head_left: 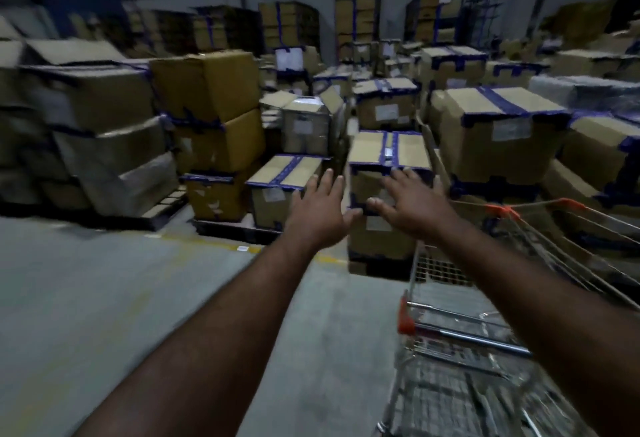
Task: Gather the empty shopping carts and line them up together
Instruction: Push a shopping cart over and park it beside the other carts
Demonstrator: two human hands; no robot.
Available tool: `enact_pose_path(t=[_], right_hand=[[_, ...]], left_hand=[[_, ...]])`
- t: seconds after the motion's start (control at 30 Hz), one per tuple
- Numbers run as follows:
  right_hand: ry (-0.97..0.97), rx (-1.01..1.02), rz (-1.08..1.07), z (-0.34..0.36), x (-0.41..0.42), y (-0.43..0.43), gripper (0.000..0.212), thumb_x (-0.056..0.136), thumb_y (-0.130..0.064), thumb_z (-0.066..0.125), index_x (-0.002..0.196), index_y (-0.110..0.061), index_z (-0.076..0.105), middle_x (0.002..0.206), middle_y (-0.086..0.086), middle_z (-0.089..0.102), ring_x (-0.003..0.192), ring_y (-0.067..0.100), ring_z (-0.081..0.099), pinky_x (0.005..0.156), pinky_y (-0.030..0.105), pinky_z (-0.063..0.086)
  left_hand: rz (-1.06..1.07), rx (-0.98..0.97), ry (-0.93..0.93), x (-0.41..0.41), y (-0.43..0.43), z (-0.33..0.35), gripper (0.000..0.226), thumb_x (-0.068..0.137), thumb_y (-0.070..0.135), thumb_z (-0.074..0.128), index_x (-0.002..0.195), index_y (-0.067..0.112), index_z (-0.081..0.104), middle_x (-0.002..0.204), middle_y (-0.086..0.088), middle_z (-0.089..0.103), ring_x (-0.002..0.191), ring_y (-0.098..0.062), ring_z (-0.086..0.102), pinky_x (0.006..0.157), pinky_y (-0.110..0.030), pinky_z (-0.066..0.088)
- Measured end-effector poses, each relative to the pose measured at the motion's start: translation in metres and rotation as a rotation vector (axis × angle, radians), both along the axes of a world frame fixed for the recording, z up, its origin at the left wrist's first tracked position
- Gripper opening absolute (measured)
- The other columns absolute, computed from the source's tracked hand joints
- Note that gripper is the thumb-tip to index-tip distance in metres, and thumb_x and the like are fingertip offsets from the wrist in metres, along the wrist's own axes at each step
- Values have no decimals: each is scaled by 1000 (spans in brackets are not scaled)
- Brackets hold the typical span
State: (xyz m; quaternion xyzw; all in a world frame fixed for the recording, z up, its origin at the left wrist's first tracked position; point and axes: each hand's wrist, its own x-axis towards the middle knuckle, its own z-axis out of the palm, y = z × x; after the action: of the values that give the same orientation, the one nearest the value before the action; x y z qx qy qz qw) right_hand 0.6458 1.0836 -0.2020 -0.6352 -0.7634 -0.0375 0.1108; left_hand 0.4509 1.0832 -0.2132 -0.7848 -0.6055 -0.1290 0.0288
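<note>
Both my arms stretch forward in the air with fingers spread. My left hand (pixel 320 208) and my right hand (pixel 408 199) hold nothing and touch nothing. A wire shopping cart (pixel 450 367) with orange corner pieces stands at the lower right, under my right forearm. Behind it at the right, a second cart (pixel 540 218) with an orange-capped rim angles toward the boxes. Both carts look empty. My hands hover above and left of the near cart, in front of a taped cardboard box (pixel 388 152).
Stacks of taped cardboard boxes (pixel 207 90) on pallets fill the room ahead and to both sides. A yellow floor line (pixel 207 241) runs along the front of the pallets. Grey concrete floor (pixel 121 298) spreads at the lower left.
</note>
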Motion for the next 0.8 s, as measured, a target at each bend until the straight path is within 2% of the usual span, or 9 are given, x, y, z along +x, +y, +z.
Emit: enact_pose_path(t=[0.13, 0.33, 0.6, 0.8], right_hand=[[-1, 85, 180, 42, -116, -1, 72, 98, -68, 27, 157, -27, 27, 168, 0, 15, 154, 19, 8, 118, 65, 8], [-26, 75, 498, 60, -314, -43, 72, 99, -69, 24, 158, -27, 24, 168, -1, 12, 155, 18, 4, 118, 65, 3], [-42, 117, 1063, 69, -583, -185, 74, 98, -69, 24, 158, -26, 24, 168, -2, 14, 155, 18, 7, 118, 62, 5], [-21, 181, 1478, 68, -716, -317, 68, 99, -67, 30, 150, -23, 38, 159, 1, 33, 149, 19, 19, 116, 61, 12]], left_hand=[[196, 33, 23, -111, -26, 38, 80, 99, 68, 30, 162, 20, 14, 171, -3, 7, 156, -28, 7, 120, -59, 17], [514, 35, 21, -290, -118, 52, 81, 98, 70, 26, 161, 19, 19, 169, -5, 13, 155, -31, 11, 119, -61, 19], [1064, 4, 79, -509, -341, 46, 79, 98, 70, 29, 158, 20, 23, 168, -5, 17, 152, -30, 18, 115, -56, 27], [1431, -7, 51, -580, -507, 40, 76, 98, 70, 31, 157, 21, 28, 166, -4, 22, 150, -30, 22, 112, -56, 30]])
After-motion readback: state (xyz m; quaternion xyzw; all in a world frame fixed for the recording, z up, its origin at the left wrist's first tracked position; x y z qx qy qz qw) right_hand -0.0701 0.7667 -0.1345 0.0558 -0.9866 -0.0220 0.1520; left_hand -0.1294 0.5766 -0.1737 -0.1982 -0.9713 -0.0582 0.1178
